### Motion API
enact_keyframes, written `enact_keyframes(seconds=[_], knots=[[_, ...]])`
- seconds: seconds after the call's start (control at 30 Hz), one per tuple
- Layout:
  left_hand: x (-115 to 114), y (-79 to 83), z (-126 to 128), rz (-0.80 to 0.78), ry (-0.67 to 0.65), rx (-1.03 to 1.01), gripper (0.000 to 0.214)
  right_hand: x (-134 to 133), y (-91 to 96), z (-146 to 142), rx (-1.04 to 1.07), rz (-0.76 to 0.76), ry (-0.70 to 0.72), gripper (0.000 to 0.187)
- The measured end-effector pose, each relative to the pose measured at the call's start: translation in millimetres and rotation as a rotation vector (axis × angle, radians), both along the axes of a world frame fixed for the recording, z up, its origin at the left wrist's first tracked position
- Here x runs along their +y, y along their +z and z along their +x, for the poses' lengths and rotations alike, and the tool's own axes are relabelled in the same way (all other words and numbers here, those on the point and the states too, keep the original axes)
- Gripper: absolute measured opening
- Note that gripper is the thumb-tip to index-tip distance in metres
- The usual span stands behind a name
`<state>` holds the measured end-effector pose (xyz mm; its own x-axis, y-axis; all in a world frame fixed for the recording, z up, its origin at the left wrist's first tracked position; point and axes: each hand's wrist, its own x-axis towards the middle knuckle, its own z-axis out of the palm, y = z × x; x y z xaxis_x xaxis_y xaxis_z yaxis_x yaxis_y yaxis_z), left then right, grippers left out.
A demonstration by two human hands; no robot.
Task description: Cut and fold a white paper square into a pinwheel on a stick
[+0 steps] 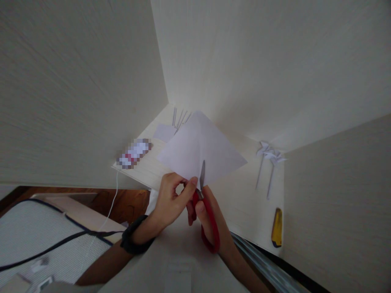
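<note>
A white square sheet of paper (pixel 183 150), turned cornerwise with a crease down its middle, is held above the white shelf. My left hand (pixel 174 195) pinches its near corner between thumb and fingers. My right hand (pixel 210 215) is closed round the red handles of a pair of scissors (pixel 215 234). The blades are apart at the near corner, and one blade lies over the paper along the crease. Part of the right fingers is hidden behind the handles and the paper.
Two paper pinwheels (pixel 270 155) on sticks and a yellow box cutter (pixel 277 228) lie to the right. Several thin sticks (pixel 180 117) and a smaller paper piece (pixel 165 132) lie at the back left. A blurred-out device (pixel 134 154) with a white cable is at the left edge. Panels enclose the surface.
</note>
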<state>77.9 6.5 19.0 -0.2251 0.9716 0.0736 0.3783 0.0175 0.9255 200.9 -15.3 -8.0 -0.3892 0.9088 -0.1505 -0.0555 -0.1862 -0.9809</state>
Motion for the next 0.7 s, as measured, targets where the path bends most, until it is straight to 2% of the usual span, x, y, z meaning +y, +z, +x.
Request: enact_keyframes(seconds=[0.2,0.53,0.7], knots=[[0.1,0.7,-1.8,-0.004,-0.044,-0.047,0.037,0.6,6.2,-0.5,0.038,-0.008,0.012,0.048],[-1.2,-2.5,-1.8,0.041,-0.086,-0.048,0.040,2.4,1.3,-2.9,0.073,-0.016,-0.007,0.050],[-0.7,-2.5,-1.8,0.046,-0.054,-0.047,0.038,1.6,1.0,-3.3,0.089,-0.022,-0.006,0.050]])
